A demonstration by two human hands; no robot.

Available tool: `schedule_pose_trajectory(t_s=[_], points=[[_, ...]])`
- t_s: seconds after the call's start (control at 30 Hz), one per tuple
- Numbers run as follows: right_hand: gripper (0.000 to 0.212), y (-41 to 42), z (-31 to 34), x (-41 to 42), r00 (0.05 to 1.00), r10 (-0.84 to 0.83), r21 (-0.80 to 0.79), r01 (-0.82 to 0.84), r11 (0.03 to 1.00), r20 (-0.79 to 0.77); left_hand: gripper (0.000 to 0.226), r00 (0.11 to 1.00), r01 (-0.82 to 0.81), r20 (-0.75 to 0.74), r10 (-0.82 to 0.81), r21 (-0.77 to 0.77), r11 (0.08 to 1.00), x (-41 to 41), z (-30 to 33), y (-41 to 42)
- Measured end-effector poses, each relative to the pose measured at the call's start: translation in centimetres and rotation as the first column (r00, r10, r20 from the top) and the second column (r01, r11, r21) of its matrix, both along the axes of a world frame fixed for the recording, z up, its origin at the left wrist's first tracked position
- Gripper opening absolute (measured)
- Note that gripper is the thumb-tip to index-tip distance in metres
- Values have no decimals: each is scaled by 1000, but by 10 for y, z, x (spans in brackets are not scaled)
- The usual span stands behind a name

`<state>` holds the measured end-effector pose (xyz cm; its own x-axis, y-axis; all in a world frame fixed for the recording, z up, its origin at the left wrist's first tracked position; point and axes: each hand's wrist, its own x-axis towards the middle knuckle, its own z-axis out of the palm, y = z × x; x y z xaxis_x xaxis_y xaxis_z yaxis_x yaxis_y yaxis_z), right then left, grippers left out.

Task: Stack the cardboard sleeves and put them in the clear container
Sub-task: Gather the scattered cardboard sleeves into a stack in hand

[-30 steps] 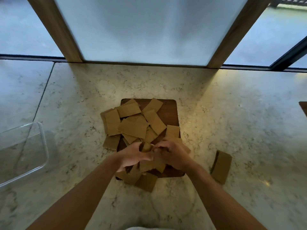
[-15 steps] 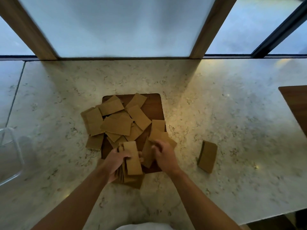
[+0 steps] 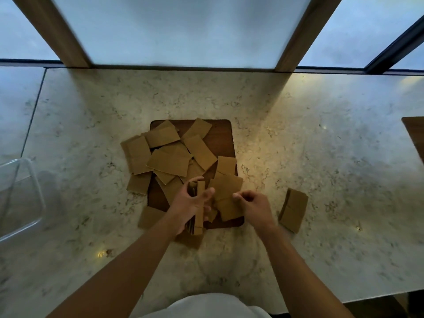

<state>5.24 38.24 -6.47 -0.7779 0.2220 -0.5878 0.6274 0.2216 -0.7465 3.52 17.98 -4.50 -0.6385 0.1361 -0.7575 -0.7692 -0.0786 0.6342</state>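
Several flat brown cardboard sleeves (image 3: 169, 160) lie scattered over a dark wooden board (image 3: 221, 138) on the marble counter. My left hand (image 3: 190, 203) grips a small stack of sleeves (image 3: 199, 210) held on edge above the board's near side. My right hand (image 3: 251, 204), fingers curled and holding nothing, hovers just right of a loose sleeve (image 3: 228, 198) on the board. A separate short stack of sleeves (image 3: 293, 210) lies on the counter to the right. The clear container (image 3: 25, 200) stands at the left edge, partly out of view.
One sleeve (image 3: 150, 218) lies on the counter off the board's near-left corner, another (image 3: 138, 183) by its left side. A second wooden board (image 3: 416, 134) shows at the far right edge. Window frames rise behind the counter. The counter's front edge runs near my body.
My left hand has turned its stack upright onto its edge. My right hand has drawn back to the right off the sleeves. The camera has shifted slightly.
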Motion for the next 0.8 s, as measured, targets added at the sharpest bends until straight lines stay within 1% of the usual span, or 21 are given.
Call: schedule_pose_trajectory(t_s=[0.03, 0.07, 0.13, 0.17, 0.2, 0.23, 0.3, 0.33, 0.37, 0.4, 0.43, 0.47, 0.5, 0.53, 0.57, 0.6, 0.63, 0.67, 0.7, 0.77, 0.8], points=[[18, -10, 0, 8, 999, 36, -77, -33, 996, 28, 60, 999, 38, -15, -39, -49, 998, 1, -1, 7], [21, -20, 1, 14, 996, 74, -95, -70, 993, 44, 59, 999, 50, -16, -52, -101, 994, 2, -4, 11], [26, -29, -7, 17, 995, 97, 58, -99, 993, 39, 52, 999, -13, 37, 19, -163, 987, 3, -10, 11], [27, -29, -7, 14, 997, 72, 135, -75, 988, 28, 49, 993, -71, 84, 85, -158, 985, 3, -13, 8], [27, -27, -6, 12, 999, 35, 155, -37, 987, 12, 46, 985, -121, 111, 135, -124, 985, 5, -14, 5], [26, -26, -4, 10, 1000, 3, 121, -3, 993, -3, 45, 981, -158, 98, 168, -97, 983, 6, -13, 1], [24, -29, 2, 8, 999, -47, -53, 48, 997, 8, 51, 985, -168, 36, 169, -27, 985, 7, -8, -3], [24, -32, 5, 8, 1000, -16, -143, 18, 990, 19, 56, 987, -158, 34, 158, 4, 987, 7, -10, -2], [23, -36, 7, 10, 997, 80, -150, -78, 986, 9, 57, 990, -137, 34, 137, 24, 990, 7, -9, 1], [23, -40, 7, 13, 976, 217, -58, -218, 974, -30, 52, 993, -109, 35, 108, 4, 994, 7, -8, 2], [25, -45, 2, 14, 948, 311, 143, -300, 943, -63, 47, 993, -104, 44, 105, -18, 994, 7, -5, 1], [26, -47, -6, 16, 940, 327, 383, -267, 884, -101, 45, 990, -118, 71, 118, -6, 993, 9, -8, 0], [27, -45, -11, 13, 951, 290, 556, -183, 811, -110, 48, 987, -138, 88, 136, 21, 990, 8, -10, 1], [32, -65, -14, 15, 965, 242, 648, -122, 751, -99, 53, 979, -181, 105, 175, 57, 982, 17, -12, -21], [48, -70, -15, 13, 984, 168, 703, -82, 706, -53, 58, 976, -208, 89, 200, 84, 975, 19, -14, -26], [65, -70, -19, 12, 994, 113, 701, -85, 708, 6, 65, 974, -220, 66, 215, 85, 972, 19, -13, -27], [76, -70, -21, 10, 994, 92, 692, -104, 715, 55, 72, 977, -215, 22, 214, 80, 973, 21, -13, -30], [77, -67, -23, 8, 993, 88, 682, -115, 723, 73, 75, 979, -202, -25, 204, 68, 977, 21, -13, -31], [72, -61, -23, 4, 997, 52, 643, -79, 762, 61, 73, 977, -201, -57, 205, 68, 977, 19, -13, -30], [53, -44, -26, -2, 993, -114, 490, 106, 865, -14, 62, 972, -218, -71, 225, 93, 972, 14, -8, -30], [45, -36, -25, -2, 981, -189, 400, 188, 897, -36, 58, 973, -216, -60, 222, 99, 971, 12, -7, -30]])
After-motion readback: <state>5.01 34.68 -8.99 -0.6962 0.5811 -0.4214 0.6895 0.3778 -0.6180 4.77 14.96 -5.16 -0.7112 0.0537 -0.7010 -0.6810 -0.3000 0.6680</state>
